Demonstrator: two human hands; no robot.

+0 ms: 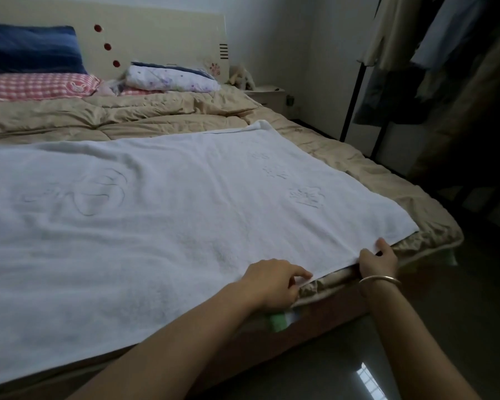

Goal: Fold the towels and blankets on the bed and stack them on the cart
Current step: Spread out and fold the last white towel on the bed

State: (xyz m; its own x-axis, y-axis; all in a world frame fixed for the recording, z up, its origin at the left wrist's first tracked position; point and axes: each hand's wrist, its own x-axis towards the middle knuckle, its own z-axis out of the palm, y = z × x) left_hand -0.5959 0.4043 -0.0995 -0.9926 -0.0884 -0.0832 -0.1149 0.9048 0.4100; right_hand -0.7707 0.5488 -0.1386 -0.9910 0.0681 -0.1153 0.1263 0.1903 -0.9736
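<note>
Towel [162, 215]: white, faint embossed motifs. Quilt [145, 116]: plain beige. Upper left of the frame: navy pillow [32, 49] above pink-and-white gingham pillow [35, 86]. Centre top: white pillow [171, 77] with purple specks, navy edging. Headboard [162, 33]: cream, three red dots. Bangle [380, 280], lower right: pale metallic

Towel [171, 203] top unobstructed; clothes rack [355, 96] crowds right.

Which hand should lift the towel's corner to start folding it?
Probably the right hand: it grips the white towel at its edge, nearest the corner. The left hand pinches the edge farther in.
</note>
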